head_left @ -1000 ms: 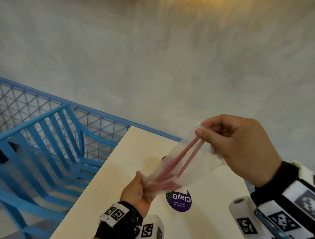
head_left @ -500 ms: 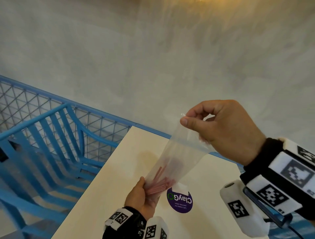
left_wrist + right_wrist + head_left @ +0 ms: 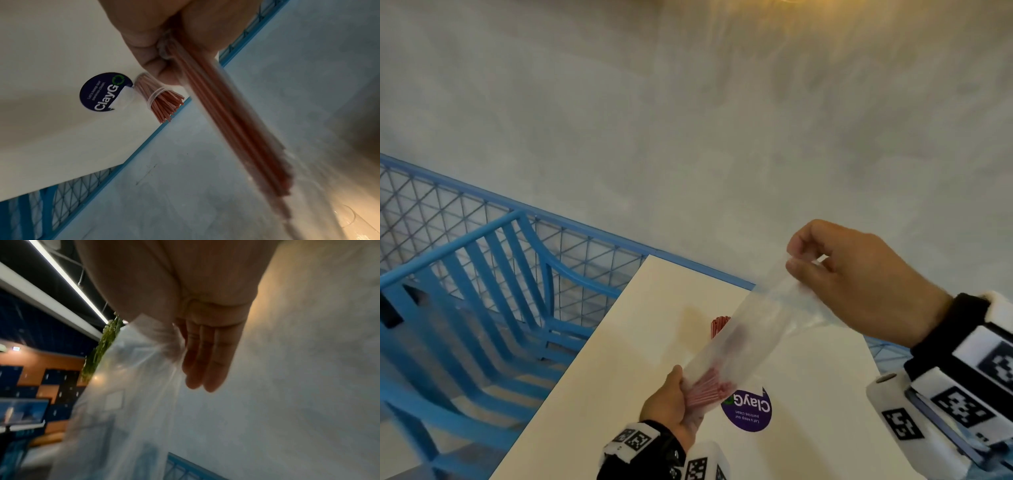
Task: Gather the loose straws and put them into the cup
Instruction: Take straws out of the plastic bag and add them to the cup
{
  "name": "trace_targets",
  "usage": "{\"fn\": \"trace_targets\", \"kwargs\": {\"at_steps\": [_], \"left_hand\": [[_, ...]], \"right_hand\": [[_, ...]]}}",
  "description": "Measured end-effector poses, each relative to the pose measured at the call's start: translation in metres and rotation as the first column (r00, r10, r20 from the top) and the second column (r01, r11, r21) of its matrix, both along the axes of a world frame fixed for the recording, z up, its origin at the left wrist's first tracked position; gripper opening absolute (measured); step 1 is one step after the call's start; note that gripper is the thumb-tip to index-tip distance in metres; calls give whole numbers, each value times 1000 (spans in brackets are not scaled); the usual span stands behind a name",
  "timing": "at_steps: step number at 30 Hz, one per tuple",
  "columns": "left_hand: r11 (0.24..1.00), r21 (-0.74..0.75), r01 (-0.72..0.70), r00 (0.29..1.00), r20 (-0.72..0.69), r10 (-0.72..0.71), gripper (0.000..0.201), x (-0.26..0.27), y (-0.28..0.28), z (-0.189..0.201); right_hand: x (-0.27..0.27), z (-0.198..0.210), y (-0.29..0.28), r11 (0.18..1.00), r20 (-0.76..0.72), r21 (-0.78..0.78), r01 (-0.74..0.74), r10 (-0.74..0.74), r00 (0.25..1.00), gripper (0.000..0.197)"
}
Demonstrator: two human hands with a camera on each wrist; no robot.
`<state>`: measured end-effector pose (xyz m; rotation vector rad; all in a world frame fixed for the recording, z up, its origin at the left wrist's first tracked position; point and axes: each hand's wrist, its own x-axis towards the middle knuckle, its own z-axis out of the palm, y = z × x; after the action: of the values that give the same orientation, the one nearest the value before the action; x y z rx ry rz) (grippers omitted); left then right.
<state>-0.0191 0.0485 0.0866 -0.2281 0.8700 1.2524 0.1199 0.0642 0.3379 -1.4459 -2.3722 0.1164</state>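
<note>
Left hand point(image 3: 671, 401) clenched around the bottom of a clear, soft plastic bag point(image 3: 743, 329) and the thin red straws point(image 3: 224, 116) bunched inside it. Right hand point(image 3: 859, 284) pinching the bag's mouth between thumb and forefinger, now raised higher than a second ago, stretching the film taut with no straw drawn out. Clear plastic cup point(image 3: 152, 97), already stuffed with red straws, standing on the cream table point(image 3: 619, 359) beside a round purple sticker point(image 3: 748, 411). Probably another reach into the bag needed; blur hides the mouth.

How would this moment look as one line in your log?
left hand: grips straws through bag bottom | right hand: pinches plastic bag top | cup: on table, holds straws
</note>
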Motion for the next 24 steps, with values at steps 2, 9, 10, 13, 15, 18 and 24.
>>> {"fn": "trace_targets", "kwargs": {"at_steps": [2, 9, 10, 13, 15, 18, 24], "left_hand": [[999, -39, -7, 1000, -17, 6, 43, -6, 6, -7], [997, -79, -17, 992, -126, 6, 44, -3, 10, -7], [997, -70, -10, 992, -129, 1, 45, -2, 11, -6], [999, -52, 8, 990, -138, -16, 41, 2, 8, -2], [999, -38, -6, 987, -160, 0, 36, 3, 5, -2], [1000, -22, 3, 990, -140, -6, 39, 7, -1, -3], [980, 53, 193, 938, -301, -168, 34, 13, -15, 3]], "right_hand": [[8, -5, -1, 997, 167, 66, 26, -36, 985, 22], [-11, -36, -38, 947, 610, 48, -318, 225, 760, 92], [-13, -47, -36, 960, 684, -50, -276, 234, 691, 99], [-14, -75, -25, 961, 770, -247, -127, 275, 576, 102], [-13, -89, -21, 947, 725, -306, -103, 302, 620, 96], [-13, -107, -21, 920, 648, -380, -95, 338, 682, 81], [-17, -108, -10, 914, 654, -374, -158, 381, 653, 47]]}}
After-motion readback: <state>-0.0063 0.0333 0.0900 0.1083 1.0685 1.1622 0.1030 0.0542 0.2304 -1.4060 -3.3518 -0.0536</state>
